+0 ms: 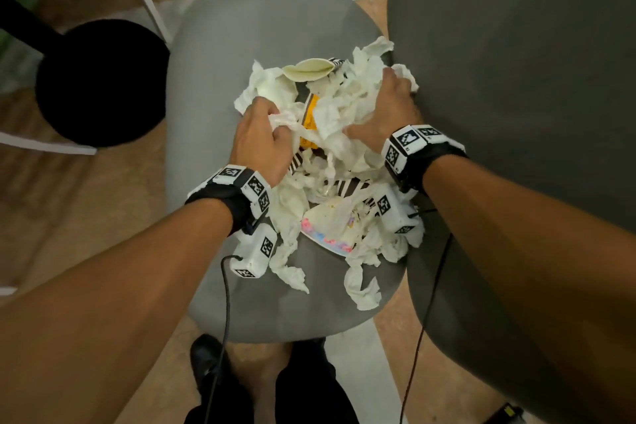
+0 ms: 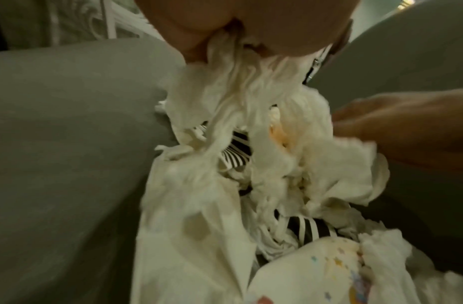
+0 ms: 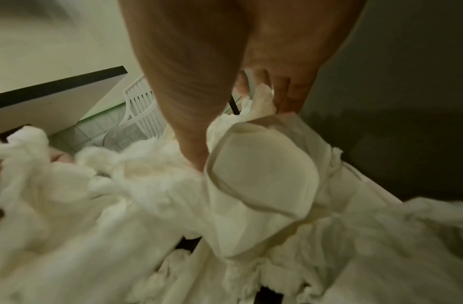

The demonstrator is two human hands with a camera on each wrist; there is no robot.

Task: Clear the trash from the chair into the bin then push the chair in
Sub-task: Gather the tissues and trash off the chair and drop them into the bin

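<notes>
We see a grey chair (image 1: 213, 79) from above, its seat heaped with trash: crumpled white napkins (image 1: 344, 107), a folded paper plate (image 1: 308, 69) at the far side, a yellow wrapper (image 1: 309, 120) in the middle, striped paper (image 1: 347, 186) under the napkins, and a plate with coloured print (image 1: 327, 234) at the near side. Our left hand (image 1: 265, 138) sits on the left of the heap, its grip curled tight around a bunch of napkins; the left wrist view shows the tissue squeezed between thumb and fingers (image 2: 189, 41). Our right hand (image 1: 385, 110) lies on the right of the heap against the dark chair back (image 1: 516, 79), fingers bent down into the napkins and closing on them, the thumb reaching toward the middle. In the right wrist view the thumb presses just beside a pale paper cup (image 3: 261, 174) buried in tissue. A black round bin (image 1: 99, 83) stands on the wood floor (image 1: 69, 200) to the left of the chair, well apart from the heap.
</notes>
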